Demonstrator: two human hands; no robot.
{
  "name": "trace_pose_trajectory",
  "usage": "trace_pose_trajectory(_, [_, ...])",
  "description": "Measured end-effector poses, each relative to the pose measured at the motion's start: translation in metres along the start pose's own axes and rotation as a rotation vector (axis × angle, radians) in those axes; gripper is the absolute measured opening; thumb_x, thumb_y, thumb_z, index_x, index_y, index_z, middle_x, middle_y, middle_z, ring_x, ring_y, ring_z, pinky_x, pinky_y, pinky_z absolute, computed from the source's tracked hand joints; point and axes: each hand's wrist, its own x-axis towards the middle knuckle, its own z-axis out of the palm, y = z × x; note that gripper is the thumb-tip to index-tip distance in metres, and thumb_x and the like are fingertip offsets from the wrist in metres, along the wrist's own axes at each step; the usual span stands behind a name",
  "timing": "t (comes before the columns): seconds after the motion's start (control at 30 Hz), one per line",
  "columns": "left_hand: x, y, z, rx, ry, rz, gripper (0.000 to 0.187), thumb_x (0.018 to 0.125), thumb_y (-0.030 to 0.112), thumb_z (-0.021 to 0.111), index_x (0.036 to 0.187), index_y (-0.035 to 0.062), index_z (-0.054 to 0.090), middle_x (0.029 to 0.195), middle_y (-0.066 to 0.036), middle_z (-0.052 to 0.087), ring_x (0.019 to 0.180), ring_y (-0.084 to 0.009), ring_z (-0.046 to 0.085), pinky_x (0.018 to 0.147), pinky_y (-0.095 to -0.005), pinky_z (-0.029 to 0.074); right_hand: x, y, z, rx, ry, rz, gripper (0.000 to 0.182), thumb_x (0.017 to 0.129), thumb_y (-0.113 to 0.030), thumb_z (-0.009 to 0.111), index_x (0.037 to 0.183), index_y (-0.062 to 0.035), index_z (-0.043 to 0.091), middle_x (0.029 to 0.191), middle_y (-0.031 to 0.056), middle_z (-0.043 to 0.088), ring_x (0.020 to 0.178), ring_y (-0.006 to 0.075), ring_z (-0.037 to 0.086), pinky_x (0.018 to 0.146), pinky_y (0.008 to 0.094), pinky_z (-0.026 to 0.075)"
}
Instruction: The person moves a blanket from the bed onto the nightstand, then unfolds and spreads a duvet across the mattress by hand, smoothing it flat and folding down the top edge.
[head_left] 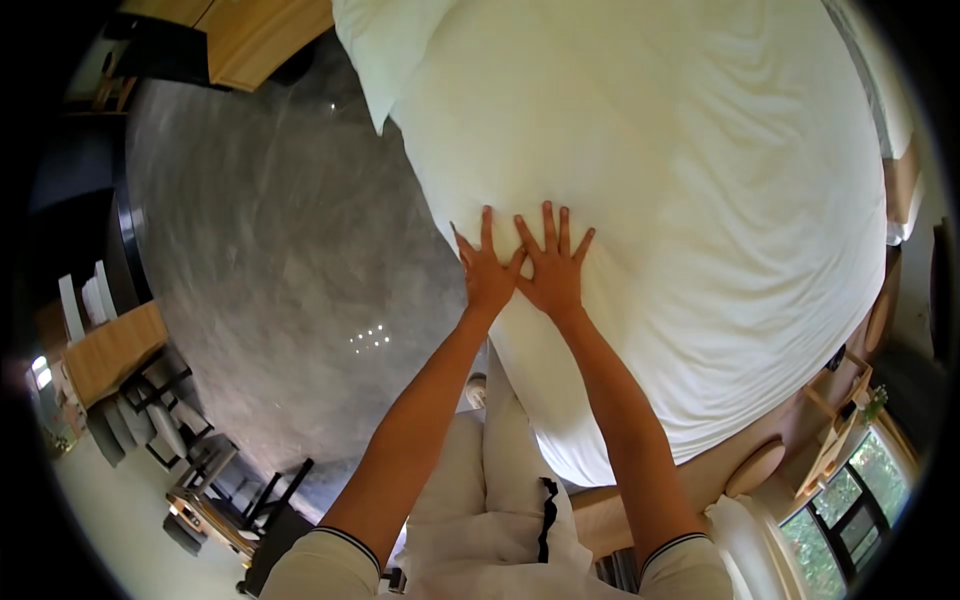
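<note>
Both of my arms reach forward onto a white bed sheet (650, 130) spread over a large bed. My left hand (488, 270) presses at the sheet's left edge, its fingers spread. Beside it, my right hand (553, 268) lies flat on the sheet with fingers apart. The two thumbs meet or nearly meet. Neither hand holds anything. Around the hands the cloth is fairly smooth, while many wrinkles run across its right side. A corner of the cloth hangs over the edge at the upper left.
Grey polished floor (290, 220) lies left of the bed. A wooden cabinet (255, 40) stands at the upper left, and a wooden table (115, 350) with chairs at the lower left. A window (845, 515) and a round wooden stool (755, 467) are at the lower right.
</note>
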Motion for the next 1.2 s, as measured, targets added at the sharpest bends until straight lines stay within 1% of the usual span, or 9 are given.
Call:
trace_pose_trajectory(0.17, [0.091,0.023,-0.040,0.081,0.123,0.093,0.107,0.095,0.044,0.085,0.179,0.0327,0.020,0.176,-0.040,-0.003,0.161,-0.0659,0.016,0.122,-0.0666,0.044,0.095,-0.018,0.009,0.011,0.045,0.010,0.084,0.092,-0.046,0.074,0.171,-0.0342,0.047,0.185,0.0146,0.024,0.171,0.0426,0.018,0.124,0.0865,0.005])
trace_pose_trajectory(0.5, [0.238,0.062,-0.121,0.051,-0.016,0.016,0.111,0.094,0.043,0.087,0.179,0.0236,0.019,0.174,-0.041,0.000,0.157,-0.0662,0.024,0.124,-0.0625,0.041,0.250,-0.047,0.021,0.043,0.033,0.071,0.091,0.089,-0.047,0.076,0.173,-0.0335,0.042,0.186,0.0150,0.021,0.171,0.0413,0.016,0.125,0.0856,0.004])
trace_pose_trajectory(0.67, [0.277,0.043,-0.131,0.158,0.036,0.161,0.103,0.096,0.038,0.086,0.178,0.0192,0.026,0.166,-0.038,0.034,0.150,-0.0579,0.040,0.119,-0.0593,0.044,0.301,-0.065,0.016,-0.035,0.002,0.144,0.102,0.085,-0.059,0.079,0.175,-0.0330,0.038,0.187,0.0155,0.017,0.172,0.0425,0.011,0.125,0.0857,0.001])
trace_pose_trajectory(0.8, [0.266,0.043,-0.181,0.370,-0.001,0.290,0.092,0.095,0.034,0.086,0.172,0.0159,0.038,0.161,-0.029,0.047,0.150,-0.0524,0.043,0.120,-0.0559,0.043,0.345,-0.088,0.001,0.038,-0.110,0.327,0.114,0.083,-0.071,0.079,0.178,-0.0315,0.031,0.187,0.0170,0.011,0.172,0.0451,0.004,0.125,0.0845,-0.002])
trace_pose_trajectory(0.9, [0.258,0.091,-0.244,0.289,-0.110,0.200,0.085,0.090,0.030,0.088,0.164,0.0138,0.048,0.166,-0.024,0.044,0.153,-0.0480,0.041,0.121,-0.0571,0.040,0.354,-0.096,-0.006,0.032,-0.166,0.347,0.116,0.083,-0.072,0.079,0.179,-0.0311,0.027,0.188,0.0173,0.006,0.172,0.0464,0.002,0.126,0.0832,-0.003])
trace_pose_trajectory(0.97, [0.287,0.122,-0.261,0.335,0.239,0.385,0.092,0.082,0.026,0.093,0.162,0.0159,0.048,0.170,-0.023,0.039,0.157,-0.0453,0.036,0.122,-0.0614,0.038,0.359,-0.099,-0.008,0.045,-0.180,0.364,0.114,0.085,-0.069,0.079,0.179,-0.0311,0.026,0.188,0.0168,0.005,0.172,0.0470,0.002,0.126,0.0824,-0.002])
trace_pose_trajectory(1.0, [0.311,0.135,-0.268,0.303,0.226,0.421,0.107,0.075,0.022,0.097,0.167,0.0185,0.043,0.173,-0.020,0.035,0.160,-0.0496,0.030,0.120,-0.0702,0.036,0.359,-0.098,-0.006,0.067,-0.196,0.376,0.111,0.087,-0.067,0.078,0.179,-0.0309,0.026,0.188,0.0164,0.005,0.172,0.0469,0.002,0.126,0.0826,-0.001])
trace_pose_trajectory(1.1, [0.373,0.161,-0.267,0.546,0.096,0.388,0.117,0.071,0.021,0.100,0.170,0.0207,0.038,0.176,-0.018,0.031,0.161,-0.0532,0.027,0.121,-0.0745,0.035,0.371,-0.093,-0.015,0.109,-0.262,0.429,0.103,0.094,-0.060,0.074,0.179,-0.0305,0.025,0.188,0.0159,0.006,0.172,0.0470,0.003,0.126,0.0838,0.004])
trace_pose_trajectory(1.2, [0.407,0.140,-0.274,0.502,0.009,0.453,0.104,0.081,0.004,0.088,0.171,0.0241,0.040,0.171,-0.020,0.039,0.155,-0.0500,0.039,0.121,-0.0654,0.042,0.385,-0.092,-0.030,0.280,-0.333,0.538,0.101,0.096,-0.061,0.072,0.179,-0.0294,0.024,0.188,0.0161,0.009,0.172,0.0469,0.004,0.124,0.0855,0.008])
